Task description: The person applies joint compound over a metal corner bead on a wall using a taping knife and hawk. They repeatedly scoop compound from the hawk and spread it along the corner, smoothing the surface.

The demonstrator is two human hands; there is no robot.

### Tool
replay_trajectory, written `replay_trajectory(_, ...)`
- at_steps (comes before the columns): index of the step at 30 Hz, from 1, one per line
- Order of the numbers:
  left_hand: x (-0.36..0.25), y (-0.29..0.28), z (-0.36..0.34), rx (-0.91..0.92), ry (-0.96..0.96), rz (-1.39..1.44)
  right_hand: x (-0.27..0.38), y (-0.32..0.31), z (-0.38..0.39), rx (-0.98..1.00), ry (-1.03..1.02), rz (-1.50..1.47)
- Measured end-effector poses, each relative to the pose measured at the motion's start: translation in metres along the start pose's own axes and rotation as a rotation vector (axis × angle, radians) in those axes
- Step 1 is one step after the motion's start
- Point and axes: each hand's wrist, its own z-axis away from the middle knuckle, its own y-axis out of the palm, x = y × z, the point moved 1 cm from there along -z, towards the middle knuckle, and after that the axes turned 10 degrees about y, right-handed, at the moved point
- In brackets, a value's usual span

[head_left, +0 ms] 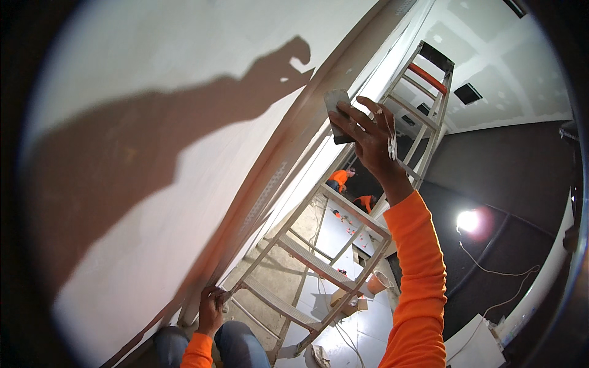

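Note:
My right hand (371,135) is raised at the edge of the wall, its fingers closed on a small flat grey rectangular block (338,115). White smears mark the side of this hand. The block is close to a brownish strip (294,135) that runs along the pale wall (153,202). Low down, by my knees, my left hand (210,311) has its fingers curled beside the rail of a metal ladder (297,268). What those fingers grip is hard to make out. A large shadow of my arm and hand falls across the wall.
A second stretch of ladder (423,92) with an orange rung rises behind my right hand. On the floor below are an orange bucket (378,282), a cardboard box (348,302) and cords. People in orange (341,178) work farther off. A bright lamp (467,221) shines against the dark wall.

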Motion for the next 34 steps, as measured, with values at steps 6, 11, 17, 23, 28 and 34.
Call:
replay_trajectory(6,-0.003,-0.001,0.000,0.006,-0.055,0.044,-0.006,0.003,-0.001,0.169,-0.035,0.131)
replay_trajectory(11,0.002,0.003,0.000,-0.045,-0.014,0.069,0.086,-0.014,0.051,0.192,-0.104,-0.076)
replay_trajectory(17,0.015,0.008,0.005,-0.042,-0.002,0.059,0.052,-0.027,0.018,0.198,0.172,0.172)
replay_trajectory(23,0.016,0.009,0.006,-0.036,0.005,0.017,0.009,-0.012,-0.056,0.083,0.183,0.274)
replay_trajectory(28,0.016,0.009,0.001,-0.081,-0.001,0.110,0.051,0.000,-0.041,0.227,0.137,0.383)
replay_trajectory(34,0.022,0.004,0.005,0.044,0.051,-0.004,0.113,0.005,-0.008,0.316,0.132,0.240)
